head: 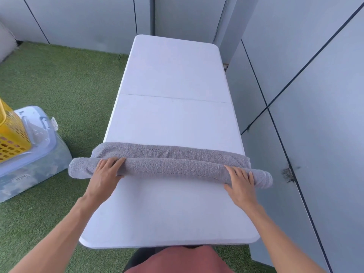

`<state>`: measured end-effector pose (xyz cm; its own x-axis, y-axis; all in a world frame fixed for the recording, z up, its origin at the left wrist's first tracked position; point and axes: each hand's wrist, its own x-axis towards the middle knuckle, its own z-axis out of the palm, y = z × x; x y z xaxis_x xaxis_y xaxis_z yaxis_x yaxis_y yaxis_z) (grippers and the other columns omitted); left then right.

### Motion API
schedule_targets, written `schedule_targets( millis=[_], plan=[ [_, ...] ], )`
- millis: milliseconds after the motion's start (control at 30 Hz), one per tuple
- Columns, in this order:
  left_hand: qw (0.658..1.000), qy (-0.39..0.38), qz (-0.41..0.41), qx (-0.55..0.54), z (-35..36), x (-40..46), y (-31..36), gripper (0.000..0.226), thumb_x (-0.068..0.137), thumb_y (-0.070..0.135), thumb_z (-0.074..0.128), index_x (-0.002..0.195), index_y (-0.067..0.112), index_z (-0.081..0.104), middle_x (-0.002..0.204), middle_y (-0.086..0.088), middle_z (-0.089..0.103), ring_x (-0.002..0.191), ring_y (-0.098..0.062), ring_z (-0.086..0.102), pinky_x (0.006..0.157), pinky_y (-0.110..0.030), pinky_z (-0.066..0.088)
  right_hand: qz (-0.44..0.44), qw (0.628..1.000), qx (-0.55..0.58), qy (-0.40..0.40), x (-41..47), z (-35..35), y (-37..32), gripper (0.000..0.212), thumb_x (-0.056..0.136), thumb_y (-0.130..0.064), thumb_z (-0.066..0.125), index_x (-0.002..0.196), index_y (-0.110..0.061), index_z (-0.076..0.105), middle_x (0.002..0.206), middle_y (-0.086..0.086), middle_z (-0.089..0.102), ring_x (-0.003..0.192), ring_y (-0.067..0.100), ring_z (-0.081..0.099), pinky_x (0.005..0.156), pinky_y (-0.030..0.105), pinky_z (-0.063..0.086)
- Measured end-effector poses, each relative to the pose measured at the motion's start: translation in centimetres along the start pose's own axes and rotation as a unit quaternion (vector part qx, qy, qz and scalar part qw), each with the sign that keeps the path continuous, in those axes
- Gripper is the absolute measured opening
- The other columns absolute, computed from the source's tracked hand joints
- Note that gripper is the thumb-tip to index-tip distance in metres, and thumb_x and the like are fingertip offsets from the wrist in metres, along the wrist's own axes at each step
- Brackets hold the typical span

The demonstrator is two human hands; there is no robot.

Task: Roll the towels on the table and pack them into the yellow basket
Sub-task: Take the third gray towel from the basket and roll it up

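Head view: left hand (106, 171) and right hand (239, 179), fingers spread flat, press the grey towel roll (171, 167), long axis left–right, unrolled strip beyond.

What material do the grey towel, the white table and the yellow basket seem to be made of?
Towel: soft looped cloth, probably cotton terry, with a fuzzy matte surface. Table: likely moulded plastic, smooth and matte, with rounded corners and a centre seam. Basket: apparently rigid plastic, with a grid of holes.

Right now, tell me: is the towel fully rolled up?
No, a flat strip of the grey towel lies unrolled on the table beyond the roll.
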<state>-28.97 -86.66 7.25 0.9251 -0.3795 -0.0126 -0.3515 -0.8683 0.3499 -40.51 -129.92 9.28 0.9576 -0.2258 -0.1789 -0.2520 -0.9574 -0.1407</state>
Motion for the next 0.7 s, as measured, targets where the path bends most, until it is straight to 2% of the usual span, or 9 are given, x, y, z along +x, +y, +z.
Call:
schedule_targets(
  millis=[133, 267, 333, 400, 467, 533, 600, 633, 700],
  plan=[
    [0.997, -0.057, -0.043, -0.007, -1.2, 0.2, 0.6, 0.052, 0.081, 0.014, 0.072, 0.130, 0.011, 0.055, 0.117, -0.007, 0.060, 0.110, -0.032, 0.053, 0.097, -0.039, 0.038, -0.019, 0.998, 0.013, -0.065, 0.3, -1.5, 1.1, 0.051, 0.089, -0.033, 0.062, 0.136, -0.026, 0.044, 0.132, -0.007, 0.052, 0.126, 0.020, 0.042, 0.106, 0.040, 0.030],
    [0.970, -0.224, -0.082, -0.049, -3.1, -0.4, -0.1, 0.058, 0.085, 0.027, 0.071, 0.137, 0.019, 0.047, 0.132, -0.002, 0.052, 0.125, -0.022, 0.046, 0.101, -0.029, 0.031, 0.000, 0.961, 0.153, -0.229, 0.2, -3.1, 2.5, 0.038, 0.082, -0.031, 0.071, 0.116, -0.035, 0.055, 0.115, -0.011, 0.060, 0.109, 0.012, 0.056, 0.093, 0.031, 0.044],
    [0.956, -0.269, -0.094, -0.072, -4.0, 0.2, -0.5, 0.058, 0.083, 0.027, 0.073, 0.135, 0.020, 0.049, 0.133, 0.001, 0.052, 0.128, -0.020, 0.044, 0.103, -0.026, 0.030, 0.014, 0.952, 0.205, -0.226, 0.5, -3.5, 2.7, 0.039, 0.080, -0.030, 0.073, 0.111, -0.044, 0.054, 0.115, -0.014, 0.059, 0.110, 0.010, 0.056, 0.094, 0.029, 0.044],
    [0.964, -0.219, -0.094, -0.114, -4.1, 1.0, -0.5, 0.049, 0.082, 0.021, 0.074, 0.127, 0.021, 0.057, 0.126, -0.002, 0.058, 0.120, -0.022, 0.051, 0.100, -0.028, 0.034, 0.013, 0.975, 0.200, -0.096, 0.6, -2.8, 2.6, 0.037, 0.083, -0.035, 0.068, 0.116, -0.044, 0.053, 0.120, -0.014, 0.056, 0.116, 0.012, 0.052, 0.100, 0.034, 0.040],
    [0.982, -0.079, -0.082, -0.148, -3.6, 1.1, -0.3, 0.033, 0.085, 0.014, 0.070, 0.116, 0.025, 0.063, 0.113, -0.005, 0.063, 0.108, -0.027, 0.058, 0.094, -0.033, 0.040, 0.004, 0.989, 0.145, 0.026, 0.1, -1.9, 2.0, 0.038, 0.090, -0.040, 0.059, 0.127, -0.034, 0.052, 0.127, -0.011, 0.053, 0.122, 0.014, 0.046, 0.108, 0.039, 0.031],
    [0.993, 0.023, -0.042, -0.110, -2.7, 0.2, -0.4, 0.028, 0.089, 0.022, 0.066, 0.117, 0.020, 0.065, 0.113, -0.004, 0.063, 0.107, -0.029, 0.058, 0.095, -0.040, 0.044, -0.002, 0.995, 0.098, 0.035, -0.9, -1.4, 1.4, 0.050, 0.091, -0.047, 0.055, 0.137, -0.031, 0.043, 0.135, -0.013, 0.042, 0.134, 0.012, 0.033, 0.117, 0.042, 0.013],
    [0.999, 0.028, 0.025, -0.038, -1.2, -1.2, -0.9, 0.052, 0.085, 0.037, 0.067, 0.131, 0.015, 0.055, 0.125, -0.004, 0.058, 0.120, -0.028, 0.050, 0.104, -0.045, 0.039, -0.013, 0.999, 0.039, -0.003, -1.7, -0.6, 1.5, 0.067, 0.087, -0.046, 0.060, 0.146, -0.030, 0.030, 0.142, -0.015, 0.031, 0.140, 0.010, 0.019, 0.118, 0.042, -0.001],
    [0.999, 0.010, 0.052, -0.011, -0.6, -1.7, -1.1, 0.065, 0.080, 0.038, 0.072, 0.136, 0.013, 0.050, 0.131, -0.005, 0.054, 0.125, -0.029, 0.046, 0.107, -0.046, 0.035, -0.016, 1.000, 0.016, -0.013, -1.9, -0.3, 1.6, 0.071, 0.087, -0.041, 0.063, 0.147, -0.030, 0.027, 0.144, -0.013, 0.030, 0.141, 0.011, 0.018, 0.118, 0.043, -0.002],
    [0.998, -0.002, 0.056, 0.014, -0.1, -2.1, -1.2, 0.078, 0.071, 0.023, 0.082, 0.139, 0.012, 0.046, 0.132, -0.006, 0.052, 0.126, -0.030, 0.044, 0.107, -0.047, 0.034, -0.012, 1.000, 0.005, 0.002, -1.7, 0.0, 1.7, 0.069, 0.086, -0.027, 0.065, 0.145, -0.027, 0.032, 0.139, -0.010, 0.039, 0.137, 0.014, 0.027, 0.118, 0.046, 0.006]
  ],
)
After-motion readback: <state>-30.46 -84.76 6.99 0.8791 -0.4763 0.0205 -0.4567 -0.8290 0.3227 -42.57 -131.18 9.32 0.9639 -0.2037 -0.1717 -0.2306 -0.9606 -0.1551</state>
